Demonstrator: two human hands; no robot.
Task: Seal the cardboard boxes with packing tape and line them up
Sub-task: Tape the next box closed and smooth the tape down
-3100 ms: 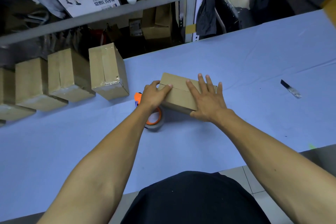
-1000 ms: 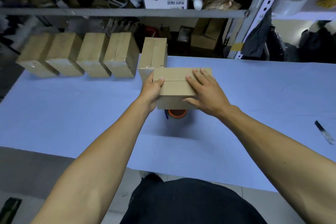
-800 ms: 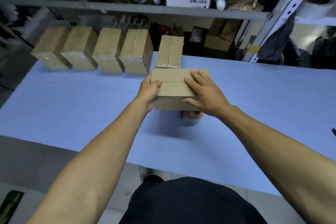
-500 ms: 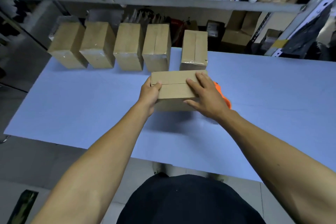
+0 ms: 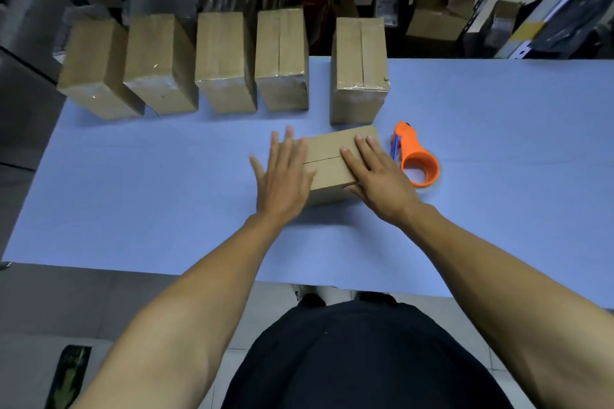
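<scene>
Now that the unsealed cardboard box (image 5: 335,161) has come down from the lifted carry of half a second ago and sits on the blue tabletop (image 5: 149,196), the head view shows the left hand (image 5: 282,176) letting go: where it gripped the box's left end, its fingers are now straight and spread, lying flat at the box's nine o'clock end with the thumb overlapping the near corner. The right hand (image 5: 375,176) rests flat on the lid with straight fingers pressing across the open centre seam, its thumb against the near face. I judge the box is placed for taping, since the orange tape dispenser (image 5: 415,159), uncovered again, lies just beside it at three o'clock. At twelve o'clock stand five taped boxes (image 5: 222,63) in a row, the rightmost nearly touching the box.
</scene>
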